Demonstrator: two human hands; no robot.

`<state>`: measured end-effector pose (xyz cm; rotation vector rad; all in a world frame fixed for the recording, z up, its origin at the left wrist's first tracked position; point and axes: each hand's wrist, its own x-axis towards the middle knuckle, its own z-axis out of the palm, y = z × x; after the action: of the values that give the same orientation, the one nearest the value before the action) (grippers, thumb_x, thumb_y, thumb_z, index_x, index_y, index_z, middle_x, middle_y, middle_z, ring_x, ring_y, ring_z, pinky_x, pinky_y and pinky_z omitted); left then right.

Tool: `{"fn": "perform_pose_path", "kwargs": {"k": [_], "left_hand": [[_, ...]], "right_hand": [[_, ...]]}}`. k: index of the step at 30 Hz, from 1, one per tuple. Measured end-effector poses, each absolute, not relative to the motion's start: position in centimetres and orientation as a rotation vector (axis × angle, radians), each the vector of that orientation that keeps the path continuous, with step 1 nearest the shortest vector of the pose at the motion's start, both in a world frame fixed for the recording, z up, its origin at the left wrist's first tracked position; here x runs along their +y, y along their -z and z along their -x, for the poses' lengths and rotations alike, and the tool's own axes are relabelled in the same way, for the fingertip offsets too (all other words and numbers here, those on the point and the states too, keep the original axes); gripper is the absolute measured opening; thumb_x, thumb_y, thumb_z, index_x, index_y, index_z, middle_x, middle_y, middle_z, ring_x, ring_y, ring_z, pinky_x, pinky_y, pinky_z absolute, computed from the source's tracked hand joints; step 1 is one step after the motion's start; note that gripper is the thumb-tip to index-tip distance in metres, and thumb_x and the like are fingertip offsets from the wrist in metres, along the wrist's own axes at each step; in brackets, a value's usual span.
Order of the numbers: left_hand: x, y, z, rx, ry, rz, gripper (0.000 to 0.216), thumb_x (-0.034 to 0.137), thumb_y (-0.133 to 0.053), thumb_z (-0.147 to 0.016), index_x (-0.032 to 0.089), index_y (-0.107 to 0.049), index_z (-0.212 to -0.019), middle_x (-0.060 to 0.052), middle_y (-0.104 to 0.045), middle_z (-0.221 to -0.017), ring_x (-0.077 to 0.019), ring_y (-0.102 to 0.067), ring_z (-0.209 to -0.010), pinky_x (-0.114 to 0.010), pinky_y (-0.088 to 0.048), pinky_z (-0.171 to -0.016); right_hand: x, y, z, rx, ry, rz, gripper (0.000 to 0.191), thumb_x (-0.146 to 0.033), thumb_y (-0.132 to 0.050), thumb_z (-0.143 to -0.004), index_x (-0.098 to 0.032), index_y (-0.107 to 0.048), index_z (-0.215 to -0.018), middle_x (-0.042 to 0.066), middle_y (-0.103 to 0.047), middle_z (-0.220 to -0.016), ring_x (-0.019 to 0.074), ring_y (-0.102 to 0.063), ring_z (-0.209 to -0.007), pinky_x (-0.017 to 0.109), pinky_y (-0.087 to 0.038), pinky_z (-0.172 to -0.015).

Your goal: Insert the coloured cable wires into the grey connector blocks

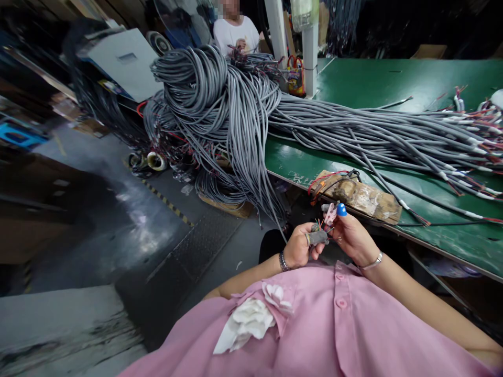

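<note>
1. L hand [297,247]: fingers pinched on thin wires [320,225], its 2 o'clock.
2. R hand [356,235]: fingers tight on pink pc. [330,213]
3. Worn board [377,203], hands' 1 o'clock, on green tbl. [393,78]
4. Grey cables [334,118], 12 o'clock.
5. Co-worker [231,34], 11 o'clock.

Head-worn view from above, facing forward and down, left hand [297,247] and right hand [357,240] close below

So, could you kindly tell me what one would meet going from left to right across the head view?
Blue plastic item → pale box → coil of grey cable → left hand → right hand → cable ends with white sleeves.
</note>
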<state>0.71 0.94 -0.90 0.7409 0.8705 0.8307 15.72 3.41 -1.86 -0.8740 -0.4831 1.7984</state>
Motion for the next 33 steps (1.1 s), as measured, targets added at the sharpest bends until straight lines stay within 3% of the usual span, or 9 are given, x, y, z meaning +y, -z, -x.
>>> {"fn": "perform_pose_path", "kwargs": {"k": [7, 14, 18, 33], "left_hand": [[0.3, 0.8, 0.0, 0.909, -0.819, -0.775, 0.028, 0.039, -0.070, -0.068, 0.014, -0.056, -0.067, 0.001, -0.057, -0.047, -0.0073, -0.043, -0.030, -0.019, -0.027, -0.031], [-0.7, 0.4, -0.4, 0.968, -0.949, -0.757, 0.031, 0.042, -0.070, -0.069, 0.015, -0.055, -0.066, 0.002, -0.057, -0.049, -0.0071, -0.045, -0.033, -0.019, -0.031, -0.034], [-0.6, 0.0, -0.7, 1.004, -1.042, -0.794, 0.031, 0.042, -0.068, -0.072, 0.015, -0.055, -0.068, 0.003, -0.057, -0.050, -0.0062, -0.045, -0.033, -0.018, -0.032, -0.034], [0.3, 0.3, -0.9, 1.064, -0.950, -0.976, 0.032, 0.045, -0.065, -0.075, 0.015, -0.056, -0.069, 0.002, -0.057, -0.053, -0.0071, -0.048, -0.038, -0.019, -0.036, -0.037]], "right_hand": [[3.2, 0.7, -15.8, -0.436, -1.907, 0.799, 0.041, -0.061, -0.060, -0.078, -0.021, -0.067, -0.085, 0.002, -0.065, -0.078, 0.0123, -0.055, -0.062, 0.025, -0.047, -0.058], [2.9, 0.7, -15.8, -0.521, -1.822, 0.854, 0.026, -0.045, -0.064, -0.082, -0.019, -0.067, -0.083, 0.002, -0.062, -0.075, 0.0113, -0.054, -0.063, 0.024, -0.046, -0.058], [2.8, 0.8, -15.8, -0.553, -1.826, 0.864, 0.032, -0.049, -0.060, -0.084, -0.018, -0.067, -0.083, 0.002, -0.061, -0.073, 0.0119, -0.053, -0.061, 0.026, -0.046, -0.058], [3.0, 1.2, -15.4, -0.475, -1.750, 0.902, 0.031, -0.050, -0.070, -0.075, -0.019, -0.068, -0.075, 0.001, -0.064, -0.072, 0.0109, -0.053, -0.059, 0.025, -0.045, -0.056]]}}
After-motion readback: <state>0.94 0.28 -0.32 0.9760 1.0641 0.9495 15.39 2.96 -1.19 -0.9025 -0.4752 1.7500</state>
